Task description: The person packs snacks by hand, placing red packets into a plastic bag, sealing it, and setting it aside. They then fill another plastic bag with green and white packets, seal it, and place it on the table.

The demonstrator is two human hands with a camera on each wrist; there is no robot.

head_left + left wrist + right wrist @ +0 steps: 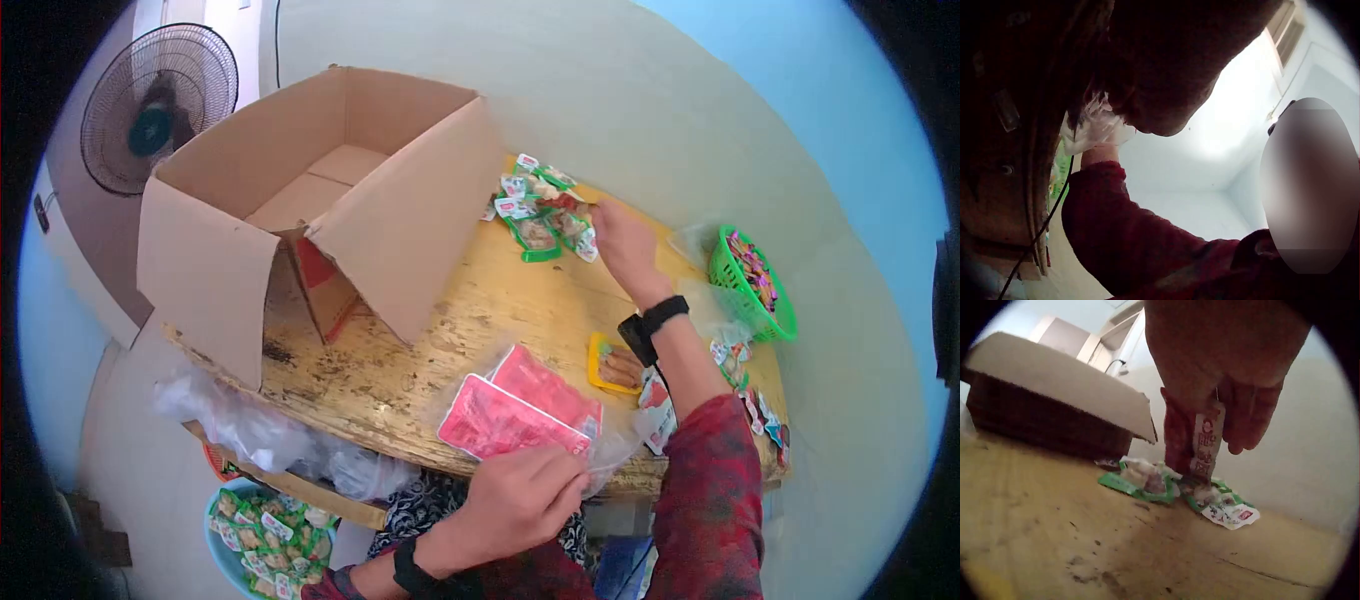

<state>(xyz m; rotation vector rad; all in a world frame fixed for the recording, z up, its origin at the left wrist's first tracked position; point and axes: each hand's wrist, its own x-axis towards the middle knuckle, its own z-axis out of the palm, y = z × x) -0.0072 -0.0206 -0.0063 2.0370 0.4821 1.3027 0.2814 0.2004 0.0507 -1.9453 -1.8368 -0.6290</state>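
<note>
A flat, flexible packet [1207, 440] with red characters on a white strip stands upright in the right grip [625, 245], pinched between thumb and fingers just above the desk [540, 310]. Beside and beneath it lie crinkled green-edged packets [535, 240], their clear windows showing pale, lumpy contents, in a loose heap near the wall side of the desk. The left grip [525, 500] has its fingers curled on a thin, filmy clear bag [612, 455] at the near edge; two flat, rectangular red packets [515, 425] overlap at this bag. The desk is yellowish wood, scuffed with dark, worn patches.

Next to the heap stands a large cardboard box [215, 260], matt brown, its near flaps hanging down. Right of the red packets sit a shallow yellow tray [594, 362] and a glossy white packet [655, 415]. Farther right, a latticed green plastic basket [740, 290] holds small shiny purple wrappers [752, 268]. Below the desk edge are bunched, translucent plastic [270, 440] and a round pale-blue basin [214, 545] full of green-edged packets.
</note>
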